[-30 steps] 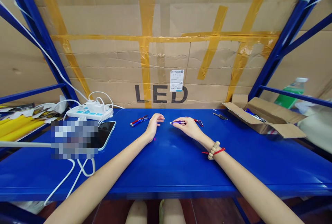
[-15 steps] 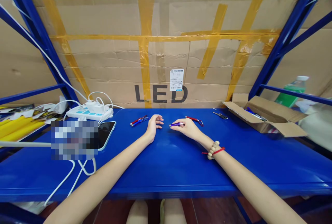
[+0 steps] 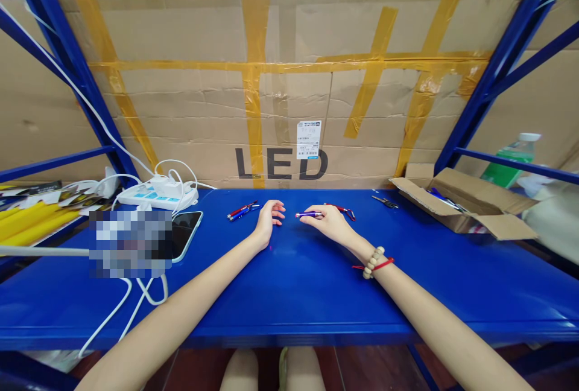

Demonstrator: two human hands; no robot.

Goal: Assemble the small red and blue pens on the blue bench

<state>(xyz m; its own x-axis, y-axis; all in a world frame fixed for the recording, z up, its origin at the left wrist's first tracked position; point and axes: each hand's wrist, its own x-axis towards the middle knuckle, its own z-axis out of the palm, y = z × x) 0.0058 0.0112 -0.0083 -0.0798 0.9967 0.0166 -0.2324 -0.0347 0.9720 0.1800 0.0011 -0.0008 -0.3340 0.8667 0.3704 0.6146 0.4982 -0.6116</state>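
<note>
Between the thumb and fingers of my right hand [image 3: 332,222] is a slim purple metal penlight [image 3: 308,214], its silvery end pointing left. My left hand [image 3: 268,222] rests on its side on the blue shelf top, fingers apart and loosely curved, with nothing in it. Just left of that hand lie a red penlight [image 3: 242,210] and a blue penlight [image 3: 243,213], side by side with a clip at one end. Behind my right hand, partly hidden by it, is another red penlight with a red carabiner clip [image 3: 350,215]. A faint pink spot shows on the shelf near my left wrist.
An open cardboard box [image 3: 434,204] with pens or similar items stands at the right, near some keys [image 3: 385,201]. On the left are a phone [image 3: 189,231], a white power strip [image 3: 156,197] with cables, and a blurred-out patch. A large taped carton [image 3: 203,107] forms the back.
The purple penlight and my right fingers have shifted up slightly, with the grip loosened a little. A pink spot now shows on the shelf by my left wrist. My left hand stays put.
</note>
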